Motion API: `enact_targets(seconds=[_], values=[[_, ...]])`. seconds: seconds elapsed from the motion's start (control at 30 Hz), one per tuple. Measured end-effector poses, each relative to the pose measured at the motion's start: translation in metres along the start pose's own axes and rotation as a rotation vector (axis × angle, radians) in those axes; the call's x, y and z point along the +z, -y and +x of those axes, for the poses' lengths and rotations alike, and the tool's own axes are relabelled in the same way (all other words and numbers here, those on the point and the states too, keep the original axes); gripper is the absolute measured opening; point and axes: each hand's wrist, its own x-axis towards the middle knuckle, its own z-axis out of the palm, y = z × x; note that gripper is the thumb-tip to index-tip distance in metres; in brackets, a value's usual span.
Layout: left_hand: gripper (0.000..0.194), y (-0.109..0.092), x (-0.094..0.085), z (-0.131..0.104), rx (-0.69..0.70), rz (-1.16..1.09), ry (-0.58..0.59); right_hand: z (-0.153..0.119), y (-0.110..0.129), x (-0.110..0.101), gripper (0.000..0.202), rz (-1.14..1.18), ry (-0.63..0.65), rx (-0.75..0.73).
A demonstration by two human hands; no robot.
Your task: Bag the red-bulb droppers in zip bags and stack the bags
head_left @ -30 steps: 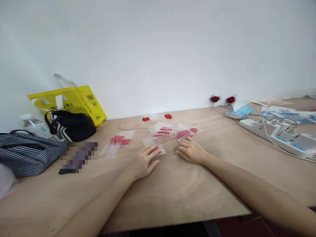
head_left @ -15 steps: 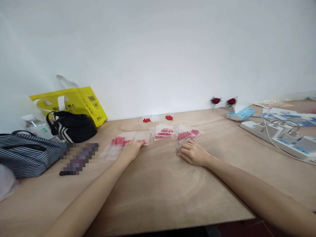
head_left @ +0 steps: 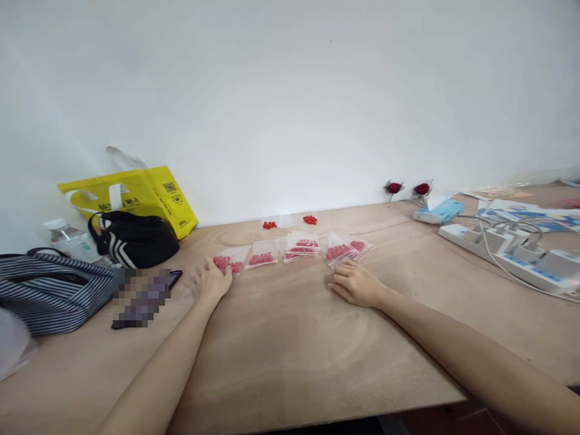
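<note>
Several small clear bags of red pieces lie in a row on the wooden table [head_left: 294, 338]. My left hand [head_left: 211, 281] lies flat, fingertips on the leftmost bag [head_left: 229, 261]. To its right come a second bag [head_left: 263, 257], a small stack of bags [head_left: 301, 244] and another bag [head_left: 344, 248]. My right hand [head_left: 357, 283] rests loosely curled on the table, just in front of that last bag, holding nothing. Loose red pieces [head_left: 269, 225] and more red pieces [head_left: 310, 219] sit behind the row near the wall.
At the left stand a yellow bag [head_left: 136, 193], a black bag [head_left: 136, 238], a striped bag [head_left: 49, 290], a water bottle [head_left: 67, 238] and a blurred dark object [head_left: 140, 296]. White power strips [head_left: 512, 254], a blue packet [head_left: 441, 211], papers [head_left: 530, 211] and two small roses [head_left: 394, 188] are at the right.
My left hand slid a bag from the middle leftward into the row, then moved on to the leftmost bag. My right hand has stayed in place.
</note>
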Motion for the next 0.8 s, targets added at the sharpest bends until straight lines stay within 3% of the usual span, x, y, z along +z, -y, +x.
enact_targets(seconds=[0.17,0.27,0.37,0.53,0.63,0.7,0.8], values=[[0.049,0.006,-0.01,-0.005,0.098,0.02,0.127,-0.001,-0.001,0.001,0.029,0.003,0.009,-0.001],[0.048,0.014,-0.018,-0.019,0.167,0.038,0.108,-0.001,-0.001,0.001,0.029,0.003,0.007,-0.005],[0.046,0.028,-0.023,-0.04,0.26,0.003,0.013,-0.001,-0.001,0.002,0.028,-0.001,0.006,-0.007],[0.043,0.042,-0.026,-0.084,0.739,-0.252,-0.19,0.0,0.001,0.0,0.028,0.009,-0.002,-0.004],[0.039,0.026,-0.027,-0.104,0.992,-0.382,-0.131,0.002,0.006,-0.004,0.022,0.053,-0.012,0.0],[0.036,0.004,-0.026,-0.11,1.075,-0.47,-0.05,0.003,0.01,-0.007,0.021,0.11,-0.03,0.005],[0.034,-0.036,-0.019,-0.107,1.172,-0.618,0.054,0.003,0.015,-0.008,0.035,0.185,-0.061,0.018]])
